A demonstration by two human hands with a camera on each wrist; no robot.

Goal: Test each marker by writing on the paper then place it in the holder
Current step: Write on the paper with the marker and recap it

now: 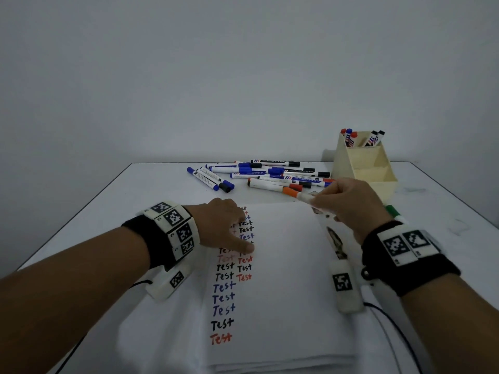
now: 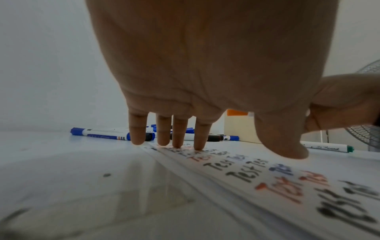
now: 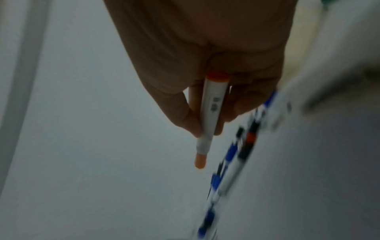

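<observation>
My right hand [image 1: 343,203] grips a white marker with an orange cap [image 1: 297,195] above the far edge of the paper [image 1: 286,265]; in the right wrist view the orange marker [image 3: 209,116] runs between thumb and fingers [image 3: 185,112], cap still on. My left hand [image 1: 224,225] lies flat on the paper's left side, its straight fingers [image 2: 179,133] pressing on rows of "Test" writing [image 1: 224,287]. The cream holder [image 1: 361,163] stands at the back right with a few markers [image 1: 349,137] in its top compartment.
A heap of several blue, black and red capped markers [image 1: 264,172] lies beyond the paper. A green marker [image 1: 393,211] lies right of my right hand. A fan [image 2: 368,129] shows at the right in the left wrist view. The table edges [image 1: 89,211] run left and right.
</observation>
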